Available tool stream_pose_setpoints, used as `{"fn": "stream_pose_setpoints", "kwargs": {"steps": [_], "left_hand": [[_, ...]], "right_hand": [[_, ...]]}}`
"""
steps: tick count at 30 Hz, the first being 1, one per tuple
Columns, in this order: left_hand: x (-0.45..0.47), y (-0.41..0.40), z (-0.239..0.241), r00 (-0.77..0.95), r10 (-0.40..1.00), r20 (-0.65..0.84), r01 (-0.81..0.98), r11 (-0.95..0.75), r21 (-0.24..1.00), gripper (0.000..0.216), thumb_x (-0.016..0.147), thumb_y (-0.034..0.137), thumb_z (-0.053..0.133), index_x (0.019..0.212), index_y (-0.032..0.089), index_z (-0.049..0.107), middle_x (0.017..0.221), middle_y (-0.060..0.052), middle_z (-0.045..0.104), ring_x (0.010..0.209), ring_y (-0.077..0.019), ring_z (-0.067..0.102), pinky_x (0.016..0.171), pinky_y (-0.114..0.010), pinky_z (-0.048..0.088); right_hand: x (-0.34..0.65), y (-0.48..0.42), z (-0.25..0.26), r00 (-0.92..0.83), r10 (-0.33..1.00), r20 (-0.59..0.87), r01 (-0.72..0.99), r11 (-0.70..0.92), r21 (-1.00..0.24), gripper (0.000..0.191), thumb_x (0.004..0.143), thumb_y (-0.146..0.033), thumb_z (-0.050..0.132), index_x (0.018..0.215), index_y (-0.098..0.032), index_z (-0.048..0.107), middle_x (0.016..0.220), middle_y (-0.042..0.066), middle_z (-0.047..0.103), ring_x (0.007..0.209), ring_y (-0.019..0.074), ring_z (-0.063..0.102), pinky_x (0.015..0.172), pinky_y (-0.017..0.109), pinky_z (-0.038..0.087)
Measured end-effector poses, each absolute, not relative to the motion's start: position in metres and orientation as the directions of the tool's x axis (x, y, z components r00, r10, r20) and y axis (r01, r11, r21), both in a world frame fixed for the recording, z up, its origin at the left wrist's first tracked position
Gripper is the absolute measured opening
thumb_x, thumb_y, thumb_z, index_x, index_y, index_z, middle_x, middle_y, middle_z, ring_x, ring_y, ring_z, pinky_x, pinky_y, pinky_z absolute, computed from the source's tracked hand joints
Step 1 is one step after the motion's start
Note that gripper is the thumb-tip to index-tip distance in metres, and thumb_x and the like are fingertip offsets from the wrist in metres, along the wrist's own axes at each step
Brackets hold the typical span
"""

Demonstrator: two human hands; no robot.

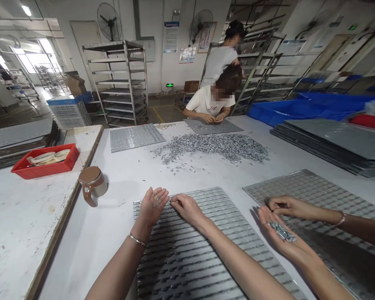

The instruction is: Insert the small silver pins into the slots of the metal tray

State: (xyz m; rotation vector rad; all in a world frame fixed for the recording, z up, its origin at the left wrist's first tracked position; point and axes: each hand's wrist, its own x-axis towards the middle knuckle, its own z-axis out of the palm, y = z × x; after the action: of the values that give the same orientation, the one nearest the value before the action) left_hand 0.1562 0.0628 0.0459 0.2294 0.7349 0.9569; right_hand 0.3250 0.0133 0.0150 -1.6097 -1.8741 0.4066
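My left hand is cupped palm up at the far left corner of a ribbed metal tray, with a few small metal parts lying in the palm. Just to its right, my right hand rests on the tray with thumb and finger pinched together; what they hold is too small to name. A big heap of small silver parts lies on the white table beyond the tray, out of reach of both hands.
A co-worker's hands at my right hold parts over a second tray. A brown mug stands left. A red bin, grey trays, stacked sheets and two more people lie farther off.
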Motion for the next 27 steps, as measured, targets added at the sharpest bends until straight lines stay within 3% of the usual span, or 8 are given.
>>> {"fn": "stream_pose_setpoints", "kwargs": {"steps": [3,9,15,21,24,27], "left_hand": [[0.157,0.059,0.053,0.432,0.793,-0.431,-0.631,0.606,0.484,0.056,0.102,0.051,0.039,0.135,0.008,0.053,0.128,-0.025,0.064,0.107,-0.0275,0.07,0.09,-0.038,0.059],[0.159,0.049,0.066,0.581,0.731,-0.359,-0.548,0.677,0.491,0.072,0.101,0.061,0.031,0.151,0.01,0.037,0.114,-0.02,0.069,0.071,-0.0186,0.068,0.07,-0.031,0.055],[0.163,0.041,0.072,0.607,0.712,-0.353,-0.493,0.686,0.535,0.068,0.102,0.059,0.033,0.154,0.015,0.035,0.111,-0.014,0.071,0.076,-0.0199,0.069,0.078,-0.033,0.054],[0.163,0.045,0.066,0.555,0.715,-0.424,-0.491,0.694,0.527,0.062,0.101,0.056,0.041,0.142,0.01,0.048,0.112,-0.019,0.07,0.096,-0.0251,0.072,0.086,-0.036,0.057],[0.159,0.055,0.058,0.378,0.782,-0.495,-0.577,0.617,0.535,0.052,0.101,0.046,0.049,0.132,0.005,0.053,0.112,-0.023,0.069,0.099,-0.0268,0.073,0.086,-0.037,0.06],[0.154,0.064,0.055,0.287,0.811,-0.51,-0.665,0.552,0.504,0.042,0.101,0.038,0.05,0.128,0.006,0.056,0.113,-0.024,0.069,0.099,-0.027,0.074,0.085,-0.036,0.062]], "right_hand": [[0.32,0.008,0.028,0.023,0.914,0.405,0.722,0.265,-0.639,0.014,0.097,-0.022,0.056,0.088,-0.021,0.068,0.082,0.003,0.066,0.076,0.0176,0.062,0.072,0.028,0.047],[0.308,0.007,0.045,-0.212,0.86,0.464,0.737,0.452,-0.503,0.021,0.098,-0.013,0.052,0.102,-0.024,0.07,0.099,0.006,0.07,0.095,0.0196,0.064,0.089,0.034,0.05],[0.309,0.008,0.046,-0.097,0.932,0.349,0.695,0.315,-0.647,0.017,0.089,-0.007,0.057,0.08,-0.021,0.063,0.085,0.001,0.063,0.078,0.0156,0.06,0.073,0.027,0.047],[0.317,0.007,0.047,0.005,0.966,0.259,0.618,0.201,-0.76,0.019,0.094,-0.02,0.053,0.077,-0.02,0.059,0.08,0.0,0.063,0.075,0.0151,0.057,0.07,0.026,0.045],[0.324,0.0,0.04,-0.017,0.989,0.15,0.671,0.123,-0.731,0.019,0.094,-0.021,0.054,0.076,-0.02,0.06,0.076,0.0,0.063,0.072,0.0151,0.057,0.068,0.025,0.043],[0.328,-0.006,0.033,-0.117,0.993,0.011,0.776,0.098,-0.624,0.017,0.088,-0.013,0.056,0.073,-0.02,0.063,0.075,0.001,0.065,0.072,0.0156,0.059,0.067,0.025,0.04]]}}
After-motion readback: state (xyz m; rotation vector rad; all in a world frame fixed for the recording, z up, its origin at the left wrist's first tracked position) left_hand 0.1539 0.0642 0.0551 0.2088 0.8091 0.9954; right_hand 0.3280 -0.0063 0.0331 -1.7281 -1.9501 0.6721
